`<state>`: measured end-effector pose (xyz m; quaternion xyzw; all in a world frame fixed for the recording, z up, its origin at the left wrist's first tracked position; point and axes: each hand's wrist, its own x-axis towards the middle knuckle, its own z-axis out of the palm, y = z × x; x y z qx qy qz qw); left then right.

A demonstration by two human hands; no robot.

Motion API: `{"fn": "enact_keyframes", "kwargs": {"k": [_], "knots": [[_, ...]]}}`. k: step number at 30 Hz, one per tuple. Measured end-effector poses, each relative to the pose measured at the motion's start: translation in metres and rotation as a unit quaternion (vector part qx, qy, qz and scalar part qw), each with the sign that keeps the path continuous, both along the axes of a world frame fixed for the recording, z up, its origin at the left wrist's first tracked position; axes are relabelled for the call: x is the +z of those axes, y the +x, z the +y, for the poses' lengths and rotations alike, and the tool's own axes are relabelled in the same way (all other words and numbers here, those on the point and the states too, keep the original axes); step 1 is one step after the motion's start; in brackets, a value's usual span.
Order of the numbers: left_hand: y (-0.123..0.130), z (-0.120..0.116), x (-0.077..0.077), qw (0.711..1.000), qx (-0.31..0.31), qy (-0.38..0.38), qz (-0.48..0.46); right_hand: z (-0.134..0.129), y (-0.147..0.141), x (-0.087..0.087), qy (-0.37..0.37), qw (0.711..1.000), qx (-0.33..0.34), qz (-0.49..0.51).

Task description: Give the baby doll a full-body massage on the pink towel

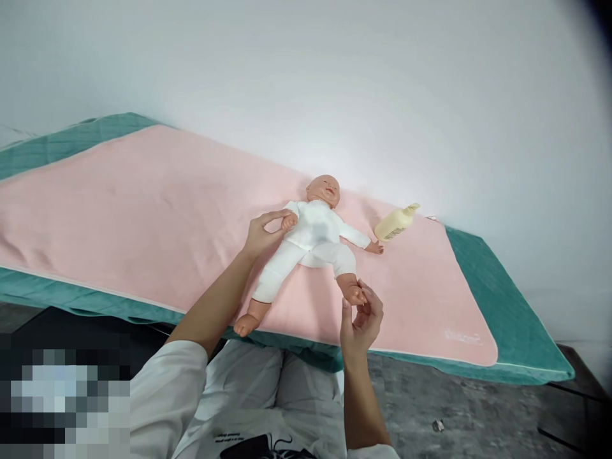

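A baby doll (317, 226) in a white cloth body lies on its back on a pink mat (143, 210), its bald head toward the wall. With thumb and forefinger, my left hand (264, 234) grips the doll's small fist at the left. At the near side, my right hand (364, 319) is curled around the toes of the foot on the right, thumb below and fingers above and behind. The doll's other foot lies at the mat's near edge. Its other arm stretches out to the right, close to a pale yellow pump bottle (394, 223) lying tilted on the mat.
Under the mat is a green padded cover (497, 287), showing at both ends and along the near edge. A white wall (335, 83) rises behind. Below lies a grey floor (421, 395) with a small scrap (438, 425) on it. The lower left corner is blurred out.
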<state>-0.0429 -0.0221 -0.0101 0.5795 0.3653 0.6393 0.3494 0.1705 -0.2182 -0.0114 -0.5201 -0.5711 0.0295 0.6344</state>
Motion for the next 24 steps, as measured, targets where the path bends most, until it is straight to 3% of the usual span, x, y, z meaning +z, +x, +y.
{"fn": "enact_keyframes", "kwargs": {"k": [6,11,14,18,24], "knots": [[-0.003,0.004,0.007,0.994,0.032,-0.036,-0.095,-0.019,0.004,-0.005,0.004,1.0,0.005,-0.006],[-0.013,0.022,0.001,0.975,0.043,-0.029,-0.214,-0.036,0.011,-0.014,-0.019,0.999,0.0,-0.031],[-0.021,0.033,-0.004,0.951,0.066,-0.058,-0.298,-0.046,0.015,-0.019,-0.049,0.998,-0.005,-0.037],[-0.028,0.038,-0.007,0.908,0.096,-0.157,-0.377,-0.057,0.011,-0.029,-0.078,0.996,-0.019,-0.028],[-0.036,0.044,-0.01,0.859,0.109,-0.246,-0.435,-0.067,-0.004,-0.063,-0.1,0.993,-0.037,-0.045]]}}
